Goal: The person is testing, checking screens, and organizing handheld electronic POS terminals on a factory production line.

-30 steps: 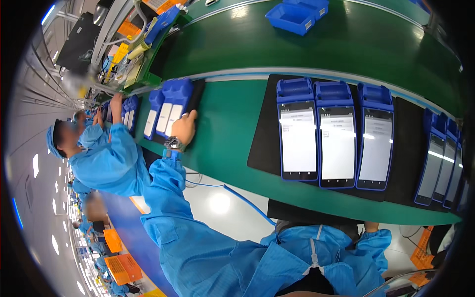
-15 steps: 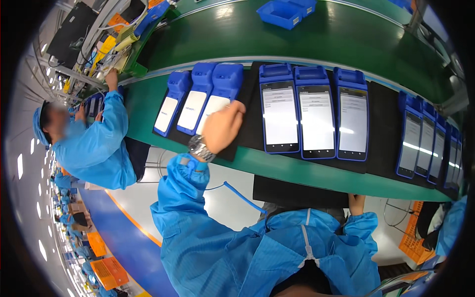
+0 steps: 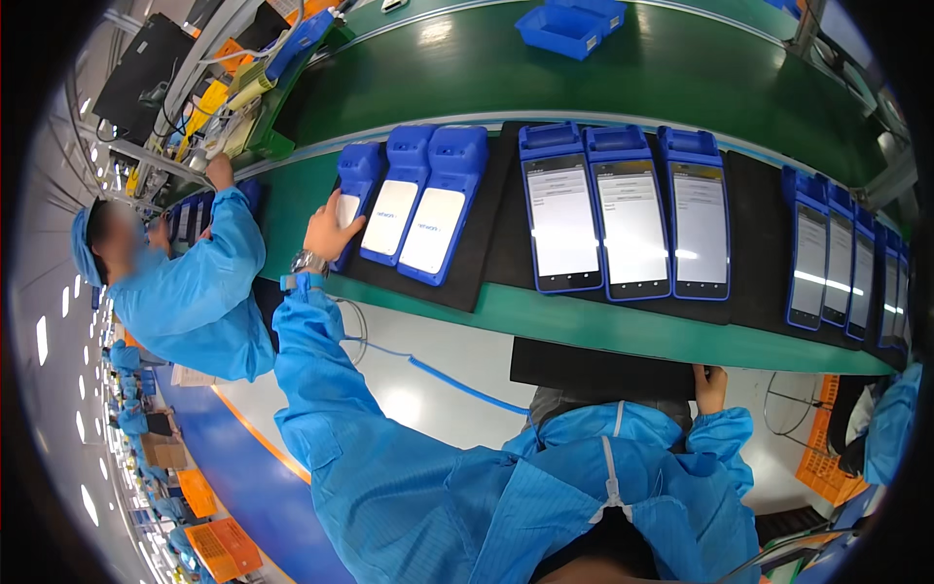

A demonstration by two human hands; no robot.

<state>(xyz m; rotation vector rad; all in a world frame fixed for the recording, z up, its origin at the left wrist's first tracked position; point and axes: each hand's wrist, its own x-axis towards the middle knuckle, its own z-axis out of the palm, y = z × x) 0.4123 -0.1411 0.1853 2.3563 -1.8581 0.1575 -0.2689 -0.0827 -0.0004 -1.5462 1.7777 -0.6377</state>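
Note:
My left hand (image 3: 333, 231) lies over the leftmost blue handheld payment terminal (image 3: 360, 170), thumb and forefinger spread apart at its lit white screen and partly covering it. Two like terminals stand close to its right, a middle one (image 3: 391, 219) and another (image 3: 433, 229), both with bright white screens. Below the table edge my right hand (image 3: 711, 391) is at the right side of a black flat panel (image 3: 598, 372), its fingers curled at that edge and partly hidden.
On black mats (image 3: 506, 219) along the green table (image 3: 584, 316) lie three terminals (image 3: 632, 229) with grey menu screens, and several more (image 3: 827, 258) farther right. Blue bins (image 3: 569, 29) sit on the green conveyor behind. A co-worker (image 3: 185, 292) in blue works at the left.
My left hand has moved left, from the third terminal in the left group to the leftmost one. The third terminal's screen is now uncovered. My right hand stays by the panel.

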